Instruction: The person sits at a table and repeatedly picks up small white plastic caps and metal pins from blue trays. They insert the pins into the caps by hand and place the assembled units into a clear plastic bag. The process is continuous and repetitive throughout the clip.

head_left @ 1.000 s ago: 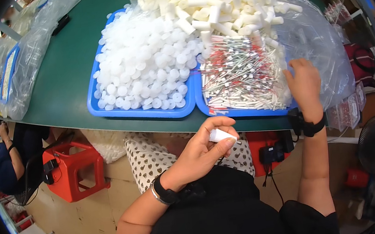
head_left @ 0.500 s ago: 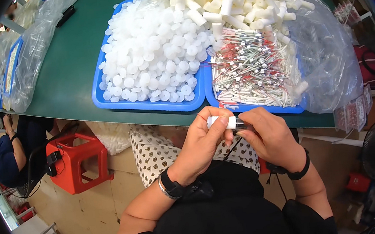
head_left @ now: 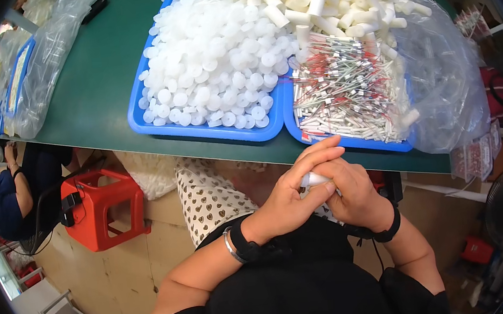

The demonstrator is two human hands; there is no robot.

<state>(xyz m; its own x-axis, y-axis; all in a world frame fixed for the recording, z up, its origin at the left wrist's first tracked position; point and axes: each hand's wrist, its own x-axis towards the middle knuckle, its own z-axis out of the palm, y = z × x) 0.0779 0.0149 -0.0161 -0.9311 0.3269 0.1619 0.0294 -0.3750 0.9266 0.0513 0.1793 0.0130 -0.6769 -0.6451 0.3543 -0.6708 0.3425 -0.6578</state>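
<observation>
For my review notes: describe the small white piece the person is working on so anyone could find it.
Below the near edge of the green table, the left hand and right hand meet. The white piece sits pinched between them, alone, unlike the heaps in the blue trays.

Ahead of our fingers we see a green table [head_left: 95, 94], a blue tray [head_left: 199, 129] of white caps, and a red stool [head_left: 99, 208] off left.

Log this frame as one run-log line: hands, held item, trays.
left hand: shut on white part | right hand: shut on white part | blue tray: white caps | second blue tray: red-and-white wired pieces | green table
</observation>
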